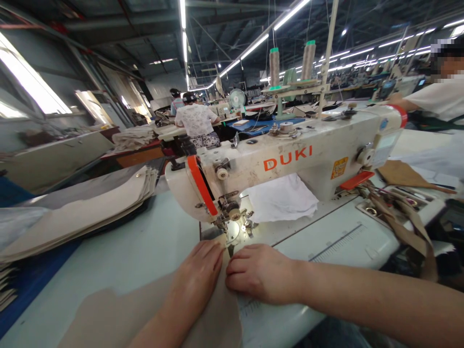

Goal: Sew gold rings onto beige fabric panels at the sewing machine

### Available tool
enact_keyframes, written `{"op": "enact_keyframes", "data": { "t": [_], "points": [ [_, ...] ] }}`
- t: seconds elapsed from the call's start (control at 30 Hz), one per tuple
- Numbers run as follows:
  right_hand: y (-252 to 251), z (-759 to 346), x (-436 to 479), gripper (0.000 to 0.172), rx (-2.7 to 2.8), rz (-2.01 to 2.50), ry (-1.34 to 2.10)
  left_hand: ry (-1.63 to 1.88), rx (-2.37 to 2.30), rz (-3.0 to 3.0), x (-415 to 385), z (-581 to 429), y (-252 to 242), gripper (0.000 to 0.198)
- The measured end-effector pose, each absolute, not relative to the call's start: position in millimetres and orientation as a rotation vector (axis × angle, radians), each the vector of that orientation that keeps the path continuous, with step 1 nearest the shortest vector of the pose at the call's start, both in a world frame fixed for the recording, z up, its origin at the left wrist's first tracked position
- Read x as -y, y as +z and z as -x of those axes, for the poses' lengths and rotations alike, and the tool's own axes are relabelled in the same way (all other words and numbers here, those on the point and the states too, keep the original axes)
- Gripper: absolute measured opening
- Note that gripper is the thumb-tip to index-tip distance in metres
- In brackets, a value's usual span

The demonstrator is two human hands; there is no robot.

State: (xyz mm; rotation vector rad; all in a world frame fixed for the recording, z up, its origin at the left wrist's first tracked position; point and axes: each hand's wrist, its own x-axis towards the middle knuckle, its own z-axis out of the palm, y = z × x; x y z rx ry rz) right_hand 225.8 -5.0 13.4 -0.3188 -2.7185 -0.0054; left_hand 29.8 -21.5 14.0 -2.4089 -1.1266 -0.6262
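Fabric panel [221,314], flat and beige, lies on the pale green counter [159,237], its right edge running forward toward the metal presser foot [224,226] of the white-and-orange sewing machine [290,166]. The left hand [199,270] spreads flat atop it; the right hand [259,273] curls at that edge, its grip unclear. Both are similarly near the foot.

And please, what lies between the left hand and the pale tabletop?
A beige fabric panel lies there: in the head view, the left hand rests on it, and the tabletop shows beyond its edge.
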Motion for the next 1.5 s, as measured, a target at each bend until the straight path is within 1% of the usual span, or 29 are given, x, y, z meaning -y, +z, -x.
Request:
{"op": "enact_keyframes", "data": {
  "t": [0.13,0.27,0.5,0.7,0.97,1.2,1.37,1.5],
  "points": [
    [13,-226,5,0.021,2.711,0.307,-0.013,-0.622,1.168,2.406,21,-32,16,0.034],
    [13,-225,5,0.018,2.733,0.328,-0.046,-0.62,1.19,2.42,21,-33,18,0.033],
    [22,-220,1,0.014,2.808,0.36,-0.189,-0.582,1.297,2.493,25,-33,19,0.023],
    [18,-219,-10,0.013,2.761,0.417,-0.244,-0.633,1.393,2.515,28,-35,20,0.017],
    [22,-217,-10,0.012,2.794,0.45,-0.204,-0.683,1.438,2.561,33,-35,23,0.023],
    [20,-216,-12,0.01,2.799,0.434,-0.214,-0.788,1.456,2.541,35,-33,18,0.022],
    [19,-215,-20,0.011,2.79,0.446,-0.211,-0.812,1.438,2.562,25,-33,17,0.022],
    [18,-214,-29,0.009,2.777,0.482,-0.193,-0.855,1.424,2.56,12,-31,18,0.024]
  ]
}}
